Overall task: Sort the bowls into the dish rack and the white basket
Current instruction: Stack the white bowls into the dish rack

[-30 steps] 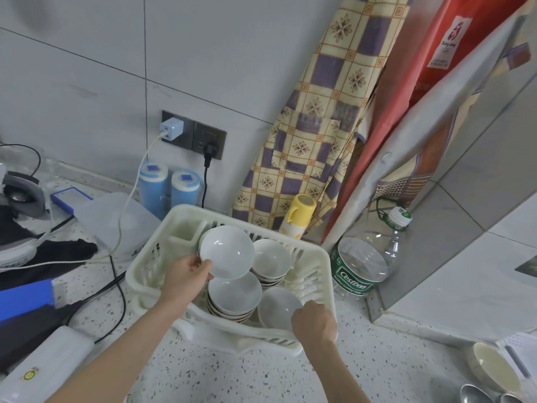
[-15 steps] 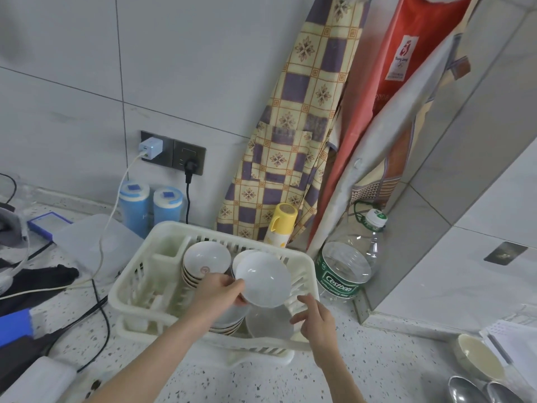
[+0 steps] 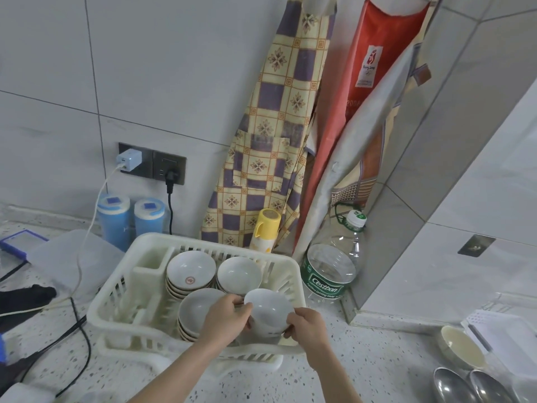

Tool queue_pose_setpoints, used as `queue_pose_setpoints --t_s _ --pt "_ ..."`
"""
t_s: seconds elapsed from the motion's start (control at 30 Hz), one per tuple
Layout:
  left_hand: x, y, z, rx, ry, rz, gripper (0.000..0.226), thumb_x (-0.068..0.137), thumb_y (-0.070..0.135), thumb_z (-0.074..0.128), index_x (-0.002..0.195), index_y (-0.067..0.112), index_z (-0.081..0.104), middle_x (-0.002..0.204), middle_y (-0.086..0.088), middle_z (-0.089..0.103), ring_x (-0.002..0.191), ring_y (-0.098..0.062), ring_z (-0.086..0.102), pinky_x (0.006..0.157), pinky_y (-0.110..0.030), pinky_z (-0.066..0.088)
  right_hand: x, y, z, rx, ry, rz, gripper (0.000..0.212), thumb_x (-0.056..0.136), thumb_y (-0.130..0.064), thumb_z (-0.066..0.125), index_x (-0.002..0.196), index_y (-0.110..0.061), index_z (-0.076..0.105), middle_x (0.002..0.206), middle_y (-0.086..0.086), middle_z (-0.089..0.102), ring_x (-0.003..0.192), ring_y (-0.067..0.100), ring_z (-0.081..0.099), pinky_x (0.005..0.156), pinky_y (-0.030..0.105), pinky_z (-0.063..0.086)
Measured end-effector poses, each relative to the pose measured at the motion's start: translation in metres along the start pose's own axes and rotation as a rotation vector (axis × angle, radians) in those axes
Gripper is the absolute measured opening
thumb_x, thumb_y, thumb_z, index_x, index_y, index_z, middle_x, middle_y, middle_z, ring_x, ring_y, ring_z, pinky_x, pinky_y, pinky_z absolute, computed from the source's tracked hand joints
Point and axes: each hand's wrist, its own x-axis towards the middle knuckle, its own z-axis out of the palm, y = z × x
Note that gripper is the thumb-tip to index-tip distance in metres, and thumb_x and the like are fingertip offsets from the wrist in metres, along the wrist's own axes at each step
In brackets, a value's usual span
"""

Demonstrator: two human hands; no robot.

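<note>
A white slatted basket (image 3: 122, 289) sits on the speckled counter with stacks of white bowls inside. One stack with a red mark (image 3: 190, 273) is at the back left, another stack (image 3: 239, 274) at the back right, a third (image 3: 195, 311) at the front. My left hand (image 3: 225, 318) and my right hand (image 3: 306, 324) both grip one white bowl (image 3: 268, 309), held upright at the basket's front right corner. Whatever lies beneath that bowl is hidden.
A large Cestbon water bottle (image 3: 331, 269) stands right of the basket, a yellow-capped bottle (image 3: 264, 231) behind it. Two blue canisters (image 3: 130, 219) and cables (image 3: 72, 324) lie left. A cream bowl (image 3: 462, 346) and metal spoons (image 3: 470, 386) sit at the right front. Aprons hang on the wall.
My left hand carried the bowl from the back left of the basket across to the front right. My right hand left the basket rim and took hold of the bowl too.
</note>
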Motion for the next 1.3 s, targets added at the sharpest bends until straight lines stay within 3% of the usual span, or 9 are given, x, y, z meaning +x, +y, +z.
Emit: queue_pose_setpoints --t_s 0.13,0.3,0.43,0.57,0.7,0.83,0.93,1.1,1.3 --pt "0.002 -0.012 0.006 0.201 -0.015 0.039 0.018 0.090 0.042 0.060 0.079 0.029 0.057 0.078 0.011 0.066 0.071 -0.004 0.061 0.057 -0.019 0.041 0.001 -0.003 0.004 -0.083 0.015 0.010 0.014 0.074 0.000 0.053 0.062 -0.003 0.057 0.053 0.012 0.055 0.042 0.013 0.050 0.047 0.022 0.036" --pt "0.002 -0.021 0.011 0.343 -0.035 0.036 0.030 0.087 0.037 0.062 0.064 0.020 0.052 0.062 0.006 0.056 0.058 -0.008 0.050 0.049 -0.019 0.031 0.004 -0.003 0.009 -0.146 0.019 0.035 0.011 0.071 0.002 0.053 0.063 -0.001 0.060 0.049 0.010 0.060 0.033 0.006 0.051 0.037 0.015 0.036" --pt "0.000 -0.024 0.014 0.380 -0.052 0.009 0.037 0.085 0.026 0.062 0.057 0.019 0.039 0.054 0.002 0.041 0.051 -0.015 0.039 0.051 -0.025 0.028 0.007 -0.002 0.013 -0.243 -0.014 0.043 0.010 0.070 0.001 0.052 0.065 -0.001 0.061 0.052 0.012 0.062 0.036 0.008 0.053 0.044 0.019 0.041" --pt "-0.005 -0.023 0.018 0.369 -0.077 -0.005 0.041 0.081 0.021 0.061 0.058 0.021 0.028 0.059 -0.003 0.039 0.056 -0.022 0.040 0.056 -0.029 0.027 0.009 -0.002 0.014 -0.345 -0.053 0.062 0.021 0.073 -0.001 0.053 0.088 0.000 0.067 0.066 0.010 0.070 0.052 0.014 0.061 0.051 0.020 0.047" --pt "-0.008 -0.024 0.021 0.359 -0.082 -0.007 0.043 0.081 0.023 0.061 0.057 0.020 0.026 0.053 0.001 0.029 0.056 -0.021 0.030 0.056 -0.031 0.021 0.012 -0.004 0.016 -0.461 -0.096 0.060 0.036 0.077 -0.007 0.055 0.113 -0.009 0.055 0.095 0.011 0.072 0.083 0.022 0.070 0.064 0.027 0.053" --pt "-0.010 -0.026 0.020 0.332 -0.104 -0.022 0.038 0.082 0.029 0.061 0.058 0.019 0.033 0.060 -0.003 0.042 0.057 -0.020 0.042 0.057 -0.028 0.029 0.013 -0.006 0.018 -0.548 -0.099 0.055 0.036 0.082 -0.008 0.054 0.118 -0.008 0.051 0.105 0.011 0.068 0.090 0.023 0.066 0.056 0.023 0.044" --pt "-0.010 -0.027 0.020 0.326 -0.116 -0.021 0.036 0.083 0.028 0.060 0.060 0.019 0.035 0.062 -0.005 0.045 0.057 -0.020 0.045 0.058 -0.028 0.031 0.013 -0.006 0.020 -0.597 -0.103 0.056 0.031 0.083 -0.009 0.054 0.114 -0.011 0.049 0.106 0.009 0.065 0.095 0.025 0.064 0.063 0.024 0.044" --pt "-0.009 -0.030 0.021 0.315 -0.114 -0.030 0.031 0.084 0.031 0.058 0.064 0.018 0.038 0.063 -0.003 0.049 0.058 -0.020 0.046 0.059 -0.028 0.032 0.019 -0.003 0.023 -0.728 -0.110 0.033 0.031 0.087 -0.014 0.059 0.116 -0.008 0.051 0.103 0.004 0.058 0.086 0.020 0.054 0.058 0.022 0.040" --pt "-0.014 -0.031 0.021 0.289 -0.129 -0.020 0.021 0.087 0.046 0.057 0.088 0.026 0.063 0.074 -0.001 0.070 0.070 -0.015 0.066 0.066 -0.028 0.049 0.025 0.003 0.034 -0.886 -0.071 0.014 0.034 0.092 -0.023 0.062 0.124 -0.013 0.055 0.120 0.004 0.061 0.106 0.020 0.064 0.072 0.024 0.047"
